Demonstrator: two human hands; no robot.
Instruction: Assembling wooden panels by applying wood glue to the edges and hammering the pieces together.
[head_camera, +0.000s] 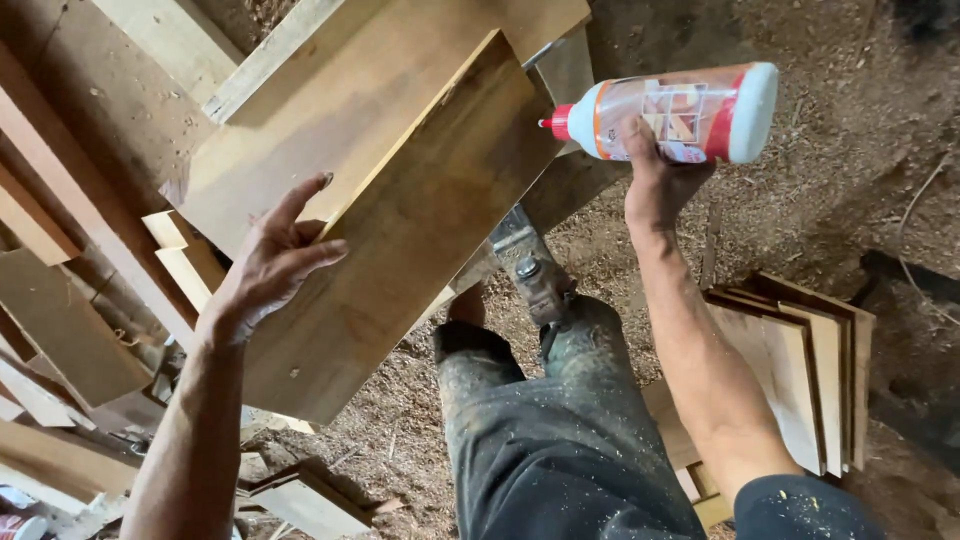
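Over sawdust floor: left hand (272, 262) spread wide on board (400, 230); right hand (655, 175) grips glue bottle (680, 112).

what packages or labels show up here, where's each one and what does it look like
Glue bottle: held sideways in the right hand, upper right beside the wooden board; translucent white plastic, red nozzle tip pointing left, white base.
Label on the bottle: wraps its middle; red and orange bands round a pale picture panel.
Small container: bottom left corner among wood offcuts, mostly cut off by the frame; red and white, kind unclear.
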